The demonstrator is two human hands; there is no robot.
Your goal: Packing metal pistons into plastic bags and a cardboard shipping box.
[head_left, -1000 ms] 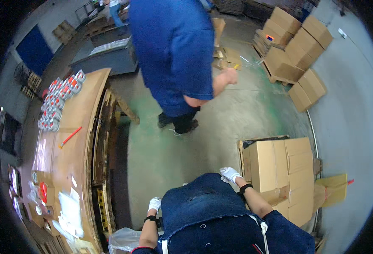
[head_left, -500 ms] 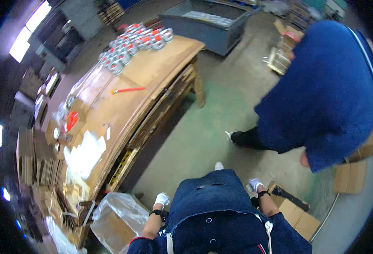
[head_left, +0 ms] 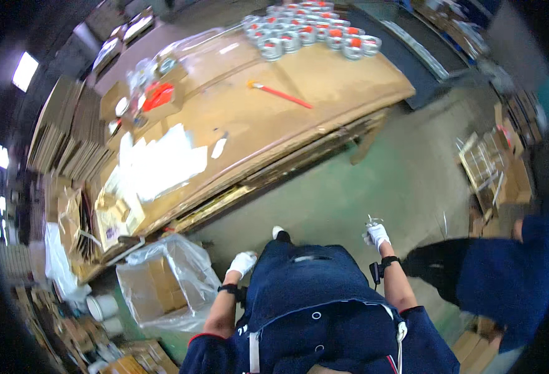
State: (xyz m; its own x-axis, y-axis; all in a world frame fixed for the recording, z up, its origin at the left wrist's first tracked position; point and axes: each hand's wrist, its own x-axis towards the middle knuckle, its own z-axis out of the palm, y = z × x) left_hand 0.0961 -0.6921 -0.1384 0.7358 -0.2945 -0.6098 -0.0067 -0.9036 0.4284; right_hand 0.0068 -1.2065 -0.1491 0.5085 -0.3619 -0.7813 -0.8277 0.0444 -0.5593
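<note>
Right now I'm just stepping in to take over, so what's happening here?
A person in dark blue work clothes stands beside a long wooden bench. Both gloved hands hang at the sides: the left hand looks empty, near a plastic-lined box; the right hand seems to hold something small and thin, too blurred to name. On the bench lie round tins, a red-handled brush and paper sheets. A co-worker stands to the right.

The co-worker was cut off at the right edge, and motion blur smeared the cardboard boxes; whatever the right hand pinched was too small to tell.
</note>
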